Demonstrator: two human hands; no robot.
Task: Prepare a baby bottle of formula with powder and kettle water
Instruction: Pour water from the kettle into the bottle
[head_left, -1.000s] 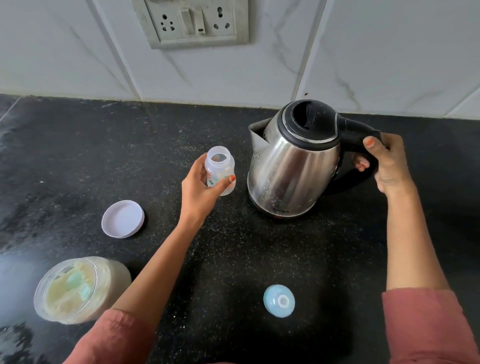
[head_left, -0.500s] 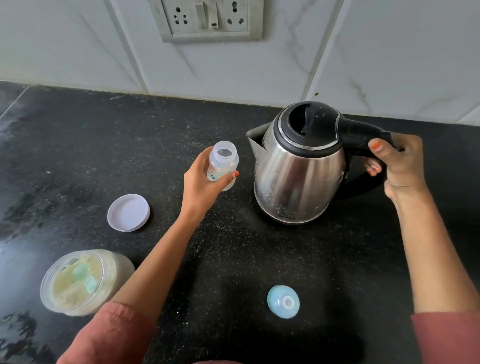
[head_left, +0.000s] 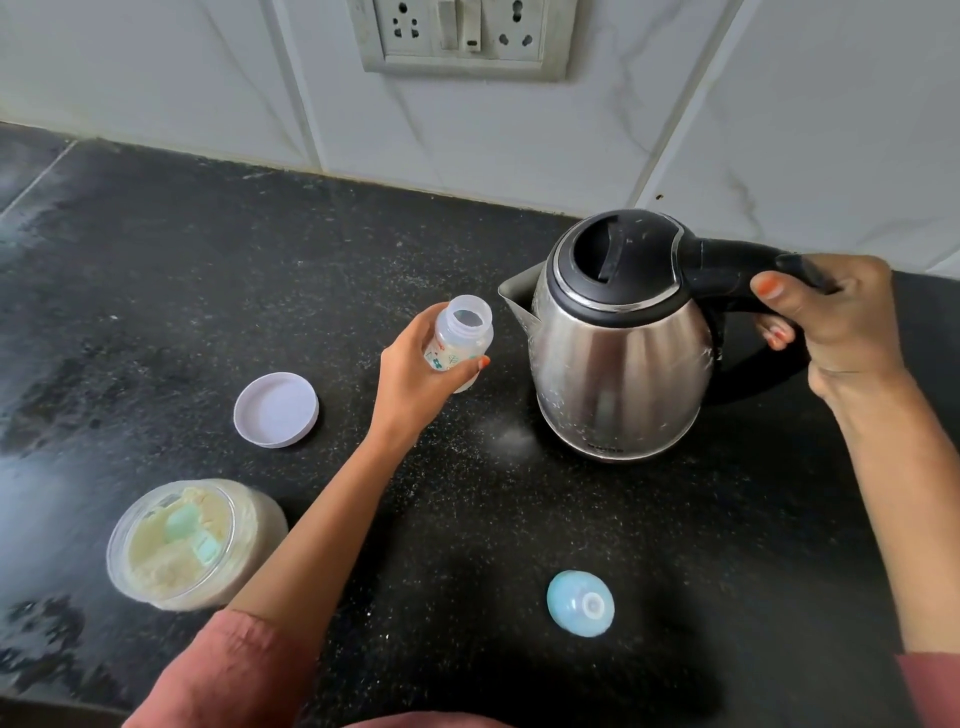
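1. Head view, hands: the left hand (head_left: 415, 376) is closed around the bottle (head_left: 460, 340), holding it upright and uncapped just left of the kettle (head_left: 621, 338) spout. The right hand (head_left: 831, 322) is wrapped tight around the kettle's black handle. The kettle looks level, with its base at or just above the worktop (head_left: 208, 270); I cannot tell which.

2. Head view, other things, placed from the kettle: the blue bottle cap (head_left: 580, 603) lies on the worktop well in front of the kettle. The open powder jar (head_left: 192, 543), with a green scoop (head_left: 189, 530) inside, stands far to the front left. Its white lid (head_left: 276, 409) lies to the left, beyond the bottle.

3. Step in hand: judging by both grips, this is the water pour. No water is seen leaving the spout, and the bottle's contents are not clear.

4. Next move: the spout needs to come over the narrow bottle mouth, then tip slowly, with the bottle kept steady and upright so nothing spills onto the holding hand.
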